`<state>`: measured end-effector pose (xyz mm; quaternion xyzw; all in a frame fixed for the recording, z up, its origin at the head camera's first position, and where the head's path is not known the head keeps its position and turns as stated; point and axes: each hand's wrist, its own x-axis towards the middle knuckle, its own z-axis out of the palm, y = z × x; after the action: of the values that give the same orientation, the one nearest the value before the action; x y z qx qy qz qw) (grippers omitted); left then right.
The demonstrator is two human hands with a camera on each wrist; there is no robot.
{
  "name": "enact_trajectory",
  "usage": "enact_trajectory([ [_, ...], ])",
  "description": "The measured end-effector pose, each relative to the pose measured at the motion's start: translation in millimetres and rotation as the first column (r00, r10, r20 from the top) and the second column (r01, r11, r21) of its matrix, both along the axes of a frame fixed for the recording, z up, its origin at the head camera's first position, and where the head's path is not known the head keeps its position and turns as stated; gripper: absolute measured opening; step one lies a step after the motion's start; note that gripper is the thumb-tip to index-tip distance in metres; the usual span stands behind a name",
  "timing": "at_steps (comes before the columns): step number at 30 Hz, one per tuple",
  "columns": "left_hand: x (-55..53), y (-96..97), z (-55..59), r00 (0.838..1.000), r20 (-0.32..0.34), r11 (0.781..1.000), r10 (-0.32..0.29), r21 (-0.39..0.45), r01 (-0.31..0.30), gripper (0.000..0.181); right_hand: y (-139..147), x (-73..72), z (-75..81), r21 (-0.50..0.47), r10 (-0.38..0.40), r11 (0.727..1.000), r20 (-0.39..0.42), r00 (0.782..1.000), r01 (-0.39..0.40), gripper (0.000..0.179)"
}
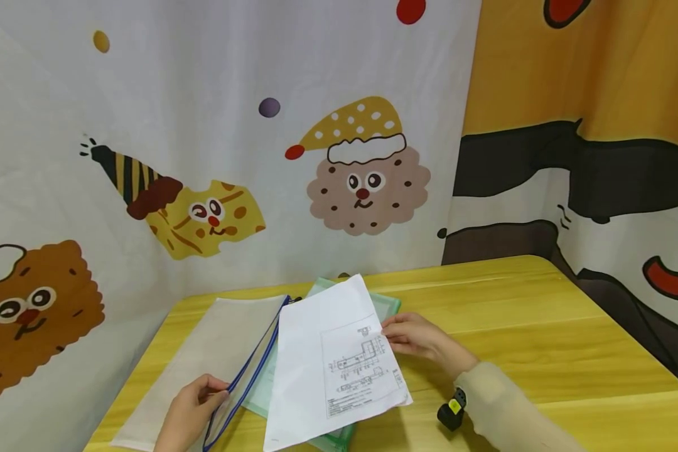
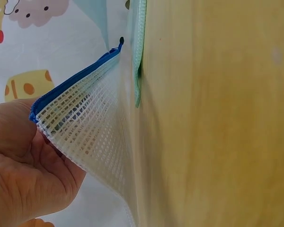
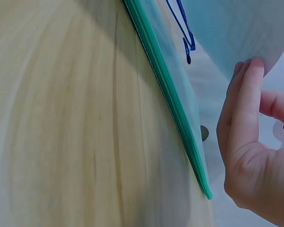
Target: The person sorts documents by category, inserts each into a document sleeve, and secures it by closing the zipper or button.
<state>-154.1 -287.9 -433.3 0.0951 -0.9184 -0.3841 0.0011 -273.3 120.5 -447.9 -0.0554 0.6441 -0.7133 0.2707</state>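
A white mesh zipper pouch with a blue zipper lies at the left of the table, its mouth spread apart. My left hand pinches one zipper edge and lifts it, as the left wrist view also shows. My right hand holds the right edge of white paper between thumb and fingers. Printed on the paper is a technical drawing with several outlines. The paper's left edge is close beside the pouch mouth. Under the paper lies a green zipper pouch, mostly hidden.
The yellow wood-grain table stands against a white curtain with cartoon figures. A black device with a yellow mark sits on my right wrist. The table's far edge runs just behind the pouches.
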Motion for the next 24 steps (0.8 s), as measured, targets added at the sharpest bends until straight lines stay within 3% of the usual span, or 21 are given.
enact_trajectory([
  [10,2.4,3.5,1.2,1.0,-0.021,1.0,-0.013,-0.021,0.012,0.004,-19,-2.4,-2.8,-0.003,-0.066,0.998,0.0,0.998,0.066,0.03],
  [24,4.2,6.6,-0.1,0.999,-0.035,0.999,-0.011,-0.032,0.01,0.004,-51,2.0,-7.4,-0.009,-0.144,0.99,0.018,0.989,0.144,0.025],
])
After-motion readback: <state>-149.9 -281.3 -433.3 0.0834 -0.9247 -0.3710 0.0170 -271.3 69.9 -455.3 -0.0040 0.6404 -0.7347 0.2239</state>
